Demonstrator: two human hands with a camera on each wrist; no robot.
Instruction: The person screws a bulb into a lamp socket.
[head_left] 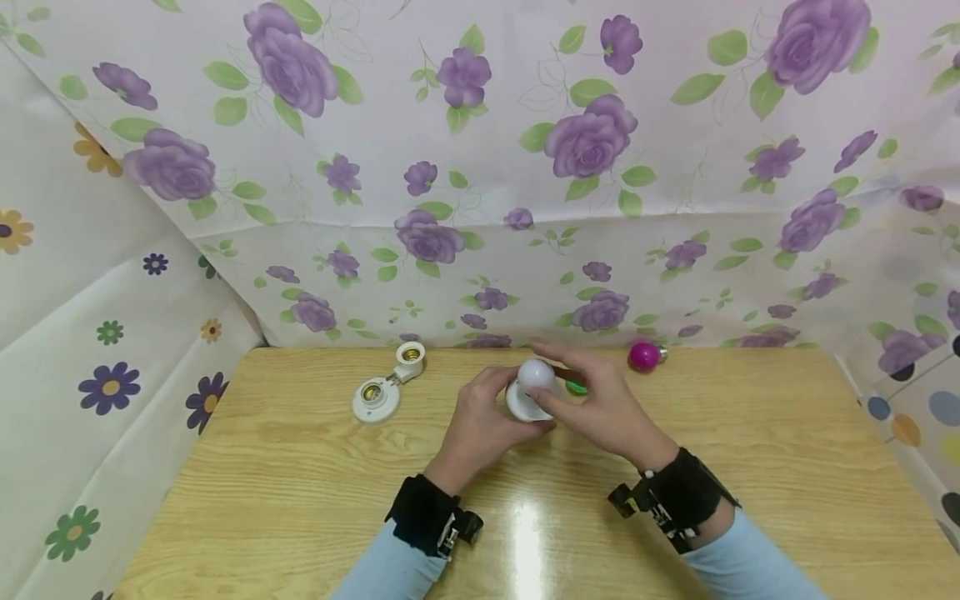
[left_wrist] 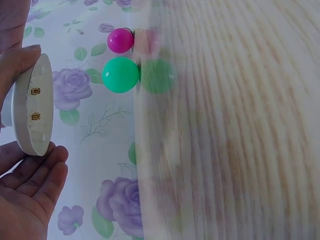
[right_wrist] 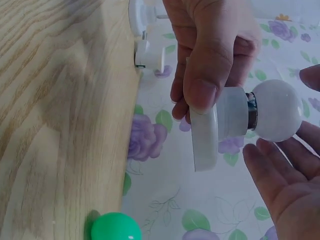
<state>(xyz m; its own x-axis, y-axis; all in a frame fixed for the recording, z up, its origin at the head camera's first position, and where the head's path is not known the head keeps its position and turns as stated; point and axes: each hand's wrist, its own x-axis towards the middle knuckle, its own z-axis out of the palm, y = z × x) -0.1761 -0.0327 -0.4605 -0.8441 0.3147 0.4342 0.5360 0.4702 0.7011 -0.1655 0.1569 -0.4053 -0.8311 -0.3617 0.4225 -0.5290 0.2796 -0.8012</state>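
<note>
My left hand [head_left: 480,421] grips a white round lamp holder [right_wrist: 205,140] by its base, thumb on one side and fingers on the other. A white light bulb [head_left: 536,373] sits in the holder's socket, with a band of its metal cap showing at the socket's mouth. Around the bulb's globe is my right hand [head_left: 603,408], its thumb and fingers spread apart. In the right wrist view its fingertips [right_wrist: 257,150] lie right beside the globe. Two brass contacts [left_wrist: 35,116] show on the holder's underside in the left wrist view.
Behind the hands a green bulb [left_wrist: 120,75] lies on the wooden table [head_left: 300,500], partly hidden in the head view. A magenta bulb [head_left: 643,357] lies farther right. On the left are a round lamp holder [head_left: 386,410] and a smaller socket [head_left: 410,369]. Flowered cloth [head_left: 510,283] rises behind.
</note>
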